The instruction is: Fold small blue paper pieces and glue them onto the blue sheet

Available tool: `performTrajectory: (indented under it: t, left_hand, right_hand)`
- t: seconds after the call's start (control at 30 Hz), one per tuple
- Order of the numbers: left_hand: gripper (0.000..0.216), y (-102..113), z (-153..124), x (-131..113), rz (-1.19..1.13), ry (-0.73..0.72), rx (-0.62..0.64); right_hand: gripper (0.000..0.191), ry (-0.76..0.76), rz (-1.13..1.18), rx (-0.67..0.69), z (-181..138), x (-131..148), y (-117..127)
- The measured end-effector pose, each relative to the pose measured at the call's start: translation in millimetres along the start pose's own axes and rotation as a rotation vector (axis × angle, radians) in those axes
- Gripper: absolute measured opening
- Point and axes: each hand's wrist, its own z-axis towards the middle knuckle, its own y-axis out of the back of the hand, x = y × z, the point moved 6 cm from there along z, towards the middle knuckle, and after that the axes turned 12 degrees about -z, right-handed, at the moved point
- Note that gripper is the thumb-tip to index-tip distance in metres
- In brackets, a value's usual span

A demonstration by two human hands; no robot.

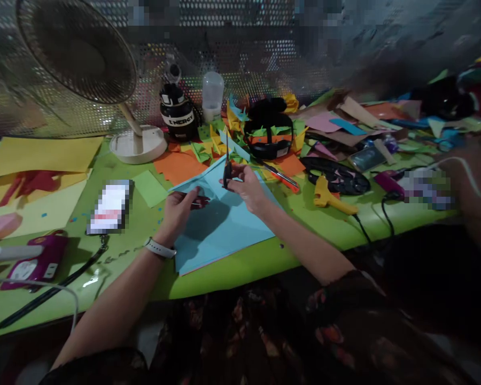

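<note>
My right hand is closed around the dark handle of a pair of scissors. Their blades point up and away from me, above the far part of a large light-blue sheet of paper. At the sheet's left side is my left hand, a white band on its wrist. Its thumb and fingers are pressed together, and whatever they may hold cannot be made out. The sheet lies at the front of the green table, with a raised or folded strip along its far edge.
Beyond the sheet lie orange paper, a craft knife and a black headset. A yellow glue gun with a cord is right. Left are a phone, a fan and yellow paper. Another person's arm is far right.
</note>
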Motion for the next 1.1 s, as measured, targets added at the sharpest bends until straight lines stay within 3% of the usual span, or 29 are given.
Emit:
performTrajectory:
  t: [0.17,0.37,0.47,0.77,0.97,1.1]
  left_hand:
    - [0.037,-2.8,-1.3,-1.8,-0.015,-0.047,0.052]
    - [0.034,-18.9,-11.6,3.3,-0.073,0.077,0.182]
    - [0.031,-18.9,-12.0,3.1,-0.12,0.053,0.154]
    - [0.025,6.1,1.6,-18.5,-0.272,-0.207,-0.038]
    - [0.019,13.2,4.8,-26.9,-0.376,-0.216,-0.1]
    - [0.022,13.7,4.5,-25.1,-0.437,-0.177,-0.12]
  right_hand:
    - [0.047,0.095,-0.028,-0.066,-1.4,-4.3,1.8]
    - [0.048,0.176,-0.01,-0.106,-7.1,0.3,0.5]
    - [0.048,0.164,-0.017,-0.084,-8.1,-0.7,0.4]
    - [0.053,-0.094,-0.252,0.256,-29.4,25.2,2.7]
    - [0.052,-0.213,-0.371,0.474,-49.5,22.7,-11.2]
    - [0.05,-0.248,-0.396,0.54,-56.4,15.5,-19.2]
